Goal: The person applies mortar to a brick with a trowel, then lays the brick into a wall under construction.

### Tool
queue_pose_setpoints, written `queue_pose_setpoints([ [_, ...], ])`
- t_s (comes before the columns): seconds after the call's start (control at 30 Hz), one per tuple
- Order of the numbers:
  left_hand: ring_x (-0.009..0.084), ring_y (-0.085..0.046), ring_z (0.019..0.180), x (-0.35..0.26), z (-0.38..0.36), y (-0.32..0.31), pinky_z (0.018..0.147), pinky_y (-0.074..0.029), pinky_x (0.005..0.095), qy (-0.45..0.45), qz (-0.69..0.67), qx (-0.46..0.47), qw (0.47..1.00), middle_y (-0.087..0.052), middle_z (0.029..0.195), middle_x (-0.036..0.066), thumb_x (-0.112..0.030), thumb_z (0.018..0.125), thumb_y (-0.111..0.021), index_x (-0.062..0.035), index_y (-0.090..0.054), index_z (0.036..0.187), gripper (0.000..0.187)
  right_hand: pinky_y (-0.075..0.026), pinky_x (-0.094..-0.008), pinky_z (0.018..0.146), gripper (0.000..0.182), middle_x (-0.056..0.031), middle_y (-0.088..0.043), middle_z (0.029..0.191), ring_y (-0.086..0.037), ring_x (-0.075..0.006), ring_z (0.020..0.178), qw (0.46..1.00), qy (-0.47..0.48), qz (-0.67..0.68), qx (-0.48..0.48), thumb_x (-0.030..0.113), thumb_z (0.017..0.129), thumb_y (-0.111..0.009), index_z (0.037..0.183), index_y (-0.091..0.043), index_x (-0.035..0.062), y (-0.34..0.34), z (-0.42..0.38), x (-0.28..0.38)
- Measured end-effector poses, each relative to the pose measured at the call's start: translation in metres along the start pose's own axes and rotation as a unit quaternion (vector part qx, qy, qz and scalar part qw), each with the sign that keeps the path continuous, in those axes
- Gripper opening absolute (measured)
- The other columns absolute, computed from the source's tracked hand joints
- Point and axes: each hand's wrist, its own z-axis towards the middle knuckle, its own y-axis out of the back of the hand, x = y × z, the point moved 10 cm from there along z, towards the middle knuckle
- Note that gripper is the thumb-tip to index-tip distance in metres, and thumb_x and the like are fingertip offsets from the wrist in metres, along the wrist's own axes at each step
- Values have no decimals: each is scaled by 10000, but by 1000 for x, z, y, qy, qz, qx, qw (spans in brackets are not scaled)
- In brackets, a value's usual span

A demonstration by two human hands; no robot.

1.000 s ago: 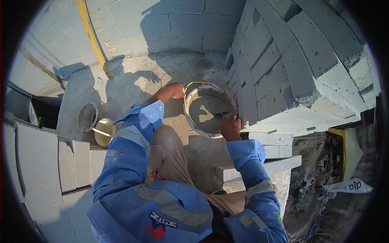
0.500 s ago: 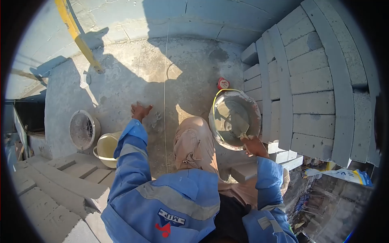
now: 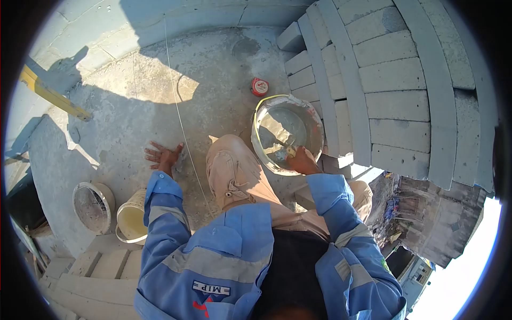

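Right hand [image 3: 303,161] sits deeper inside bucket [image 3: 257,143] than before; fingers closed around trowel [image 3: 290,151]. Left hand [image 3: 165,158]: fingers open, spread at floor [image 3: 118,154], left of bucket. Grey mix [image 3: 276,129]: inside bucket. Advisable: firm grip, smooth strokes, blade clear of bucket rim.

Sunlight and hard shadows cross the grey block wall [image 3: 213,15] along the top and the rough concrete floor [image 3: 120,138] below it. Pale blocks [image 3: 397,98] stand stacked at the right, with more blocks [image 3: 101,285] at the lower left. Bright sky [image 3: 464,272] shows at the lower right.
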Motion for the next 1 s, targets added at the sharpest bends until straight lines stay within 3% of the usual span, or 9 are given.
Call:
queue_pose_setpoints([
  [0.03,504,301,1410,1,3,-1,1056,63,762,2,-2,9,1000,346,1529,283,-778,655,-713,-164,310,1497,1460,-478,-478,972,523,-282,-657,1122,-617,-418,1120,999,5,-28,20,336,819,-670,1148,-604,-65,7,-11,11],
  [0.2,498,306,1410,3,5,-1,1066,43,758,13,16,14,1000,366,1521,276,-786,668,-697,-173,335,1484,1451,-501,-473,903,418,-191,-683,1133,-641,-377,1082,994,21,-104,1,266,861,-696,1222,-604,76,60,-70,33],
  [0.47,509,301,1407,5,14,-4,1066,12,766,27,35,22,999,369,1518,274,-801,654,-694,-180,354,1472,1467,-513,-450,919,446,-252,-676,1117,-651,-359,1106,986,34,-122,107,315,874,-674,1200,-617,16,-14,6,56],
  [0.57,509,303,1405,2,12,-8,1072,7,761,33,34,35,998,364,1522,273,-802,650,-696,-181,352,1472,1470,-549,-470,775,414,-223,-707,970,-706,-368,889,996,88,4,-27,274,849,-682,1170,-636,17,26,-6,23],
  [0.63,515,309,1399,6,14,-10,1072,10,759,39,52,35,997,370,1518,272,-804,652,-693,-178,351,1473,1469,-541,-473,759,454,-225,-707,933,-696,-377,837,969,-21,183,161,322,849,-702,1156,-626,-3,30,-47,7],
  [0.67,515,309,1399,7,10,-7,1072,10,759,41,51,34,997,370,1518,272,-804,652,-693,-178,351,1473,1469,-541,-473,759,454,-225,-707,933,-696,-377,837,969,-19,183,163,322,849,-702,1156,-626,-3,30,-60,3],
  [0.77,567,221,1409,-2,2,-1,1121,23,691,18,48,35,998,292,1532,326,-816,635,-692,-106,298,1495,1492,-517,-465,819,459,-222,-696,972,-669,-391,910,971,-43,202,120,333,846,-708,1147,-626,-3,19,-93,-23],
  [0.83,552,219,1417,-2,4,1,1127,21,683,48,71,37,996,298,1534,317,-837,622,-678,-117,297,1498,1495,-501,-465,840,473,-227,-687,999,-652,-401,974,985,74,151,-30,335,835,-720,1155,-620,2,21,-94,-25],
  [1.0,531,271,1405,-5,9,1,1110,40,700,76,64,30,995,336,1523,298,-834,615,-687,-140,323,1487,1503,-499,-489,825,467,-267,-671,1019,-636,-441,984,986,31,153,-63,335,834,-716,1123,-588,-8,7,-96,-32],
])
